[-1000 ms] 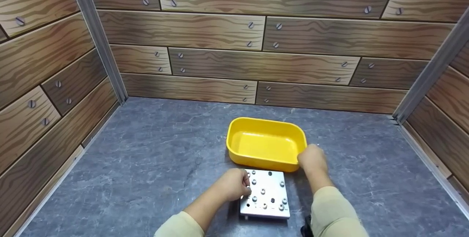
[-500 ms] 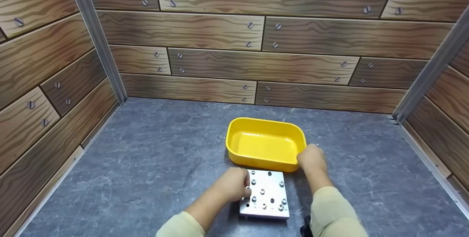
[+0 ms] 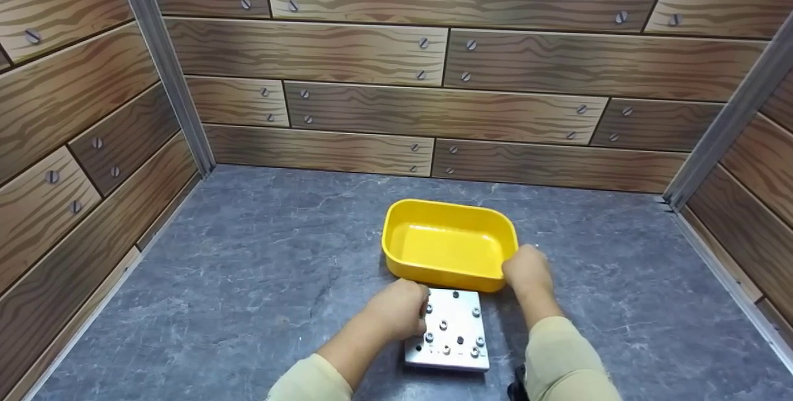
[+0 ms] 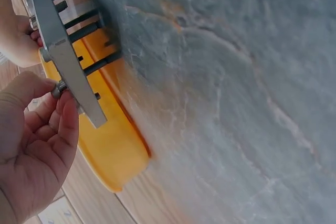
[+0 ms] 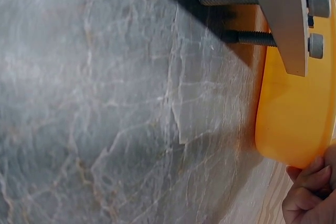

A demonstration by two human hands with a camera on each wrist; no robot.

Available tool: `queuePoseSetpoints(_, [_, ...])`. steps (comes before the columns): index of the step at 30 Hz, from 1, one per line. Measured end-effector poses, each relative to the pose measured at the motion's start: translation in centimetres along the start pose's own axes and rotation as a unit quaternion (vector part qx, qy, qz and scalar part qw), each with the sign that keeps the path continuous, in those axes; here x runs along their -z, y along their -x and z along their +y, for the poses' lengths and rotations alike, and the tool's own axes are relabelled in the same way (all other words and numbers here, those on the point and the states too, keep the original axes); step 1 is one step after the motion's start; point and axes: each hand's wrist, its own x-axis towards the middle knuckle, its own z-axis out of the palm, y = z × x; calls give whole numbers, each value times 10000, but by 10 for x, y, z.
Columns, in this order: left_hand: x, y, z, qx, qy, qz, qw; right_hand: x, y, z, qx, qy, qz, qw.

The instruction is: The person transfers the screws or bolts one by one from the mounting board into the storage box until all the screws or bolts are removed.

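A silver metal plate, set with several socket-head bolts, is raised over the table on bolt shanks that stick out below, as the left wrist view shows. My left hand is at the plate's left edge. In the left wrist view its thumb and fingers pinch the head of one bolt, close to the plate's corner. A yellow plastic bin stands just beyond the plate. With curled fingers my right hand holds the bin's near right corner; in the right wrist view those fingers are at its rim.
Grey marbled tabletop surrounds the plate and bin. A wood-patterned wall closes off the back, with similar walls left and right. Under my right forearm a small black object shows partly.
My left hand has shifted slightly away from me along the plate's left edge, now covering the far left bolts. The right hand, bin and plate stay in place.
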Motion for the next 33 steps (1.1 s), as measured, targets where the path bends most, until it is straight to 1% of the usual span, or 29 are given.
queuePoseSetpoints(5, [-3,-1,-2,-28,358,4,9994,0,0,0,-18,40,15,10000])
queuePoseSetpoints(8, [-5,-1,-2,-94,383,42,9992,1,1,0,-13,32,15,10000])
queuePoseSetpoints(10, [-5,0,-1,-79,417,61,9991,2,1,0,-24,-27,-19,10000])
queuePoseSetpoints(13, [-5,2,-1,-74,514,171,9985,1,2,0,-17,-114,-40,9999])
queuePoseSetpoints(17, [-5,3,-4,-135,821,385,9958,1,1,-1,-13,-124,-34,9999])
queuePoseSetpoints(21, [-3,4,-8,-132,1322,608,9893,1,1,-1,-42,-98,-31,9999])
queuePoseSetpoints(24, [-2,5,-10,-32,1680,775,9827,1,1,0,-29,-89,-32,10000])
queuePoseSetpoints(26, [-1,5,-12,35,1790,858,9801,1,1,0,-5,-96,-24,10000])
queuePoseSetpoints(30, [0,6,-13,292,1927,756,9779,1,2,1,47,-109,20,9999])
queuePoseSetpoints(33, [0,7,-15,376,2025,692,9761,1,2,1,38,-121,9,9999])
